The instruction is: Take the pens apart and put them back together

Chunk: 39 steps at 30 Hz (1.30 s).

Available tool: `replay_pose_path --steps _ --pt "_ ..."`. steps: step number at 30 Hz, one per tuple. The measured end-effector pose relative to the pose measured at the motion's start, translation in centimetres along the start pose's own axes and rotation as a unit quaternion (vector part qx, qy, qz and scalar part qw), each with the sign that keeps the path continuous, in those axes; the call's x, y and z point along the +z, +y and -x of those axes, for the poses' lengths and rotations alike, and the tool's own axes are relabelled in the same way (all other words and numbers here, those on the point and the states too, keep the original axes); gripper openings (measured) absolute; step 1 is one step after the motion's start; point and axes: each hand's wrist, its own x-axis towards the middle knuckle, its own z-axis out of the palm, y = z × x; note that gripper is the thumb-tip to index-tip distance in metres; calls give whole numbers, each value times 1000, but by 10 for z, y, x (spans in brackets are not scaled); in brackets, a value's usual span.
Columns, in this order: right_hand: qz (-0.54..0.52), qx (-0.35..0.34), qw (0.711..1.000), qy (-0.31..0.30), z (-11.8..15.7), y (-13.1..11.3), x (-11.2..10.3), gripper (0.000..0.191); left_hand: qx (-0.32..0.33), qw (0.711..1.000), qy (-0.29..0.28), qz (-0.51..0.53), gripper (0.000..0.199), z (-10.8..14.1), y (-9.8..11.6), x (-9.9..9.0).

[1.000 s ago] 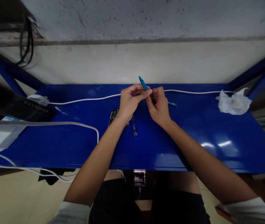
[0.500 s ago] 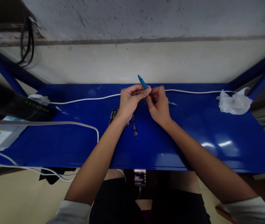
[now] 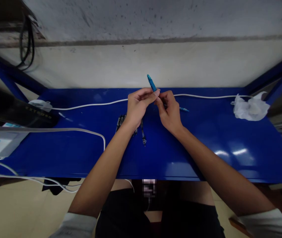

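Observation:
Between the fingers of my left hand [image 3: 139, 105] is a blue pen [image 3: 151, 82], its upper end pointing up and away toward the wall. My right hand [image 3: 168, 110] is closed, its fingertips close to the pen's lower end; what they pinch is too small to make out. Another blue pen [image 3: 184, 109] lies on the blue table just right of my right hand, partly hidden by it. Several black pens [image 3: 120, 121] lie beneath my left wrist, partly covered. A single dark pen [image 3: 143, 134] sits apart, to their right.
White cable [image 3: 88, 105] runs along the back of the blue table [image 3: 220, 132]. Crumpled white plastic [image 3: 250, 107] is at the right. At the left are a black cylindrical object [image 3: 14, 107], a white box [image 3: 4, 142] and a thicker cable [image 3: 63, 130]. A wall stands behind.
The blue pen has turned slightly and its upper end is a little higher. My right fingertips have shifted slightly. The pens on the table have not moved.

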Motion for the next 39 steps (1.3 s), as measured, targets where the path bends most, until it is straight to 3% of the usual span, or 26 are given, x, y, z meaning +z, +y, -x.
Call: replay_pose_path --steps 4,9,15,28,32,39 --pt "17 1 1000 -23 0 -1 0 31 -3 1000 -8 2 25 -1 -1 -2" --pt "-8 8 1000 4 2 3 4 33 -3 1000 -10 -4 19 0 -3 -3" --pt "11 -9 1000 -23 1 2 2 30 -3 1000 -4 -6 19 0 -3 -3" --pt "6 18 1000 8 0 0 2 40 -14 1000 9 -9 19 0 -1 -2" --pt "14 17 1000 -19 1 -1 2 37 -14 1000 14 -20 20 -1 -1 -4" --pt "6 17 1000 -3 1 1 3 35 -7 1000 18 -16 17 -1 -2 -4"
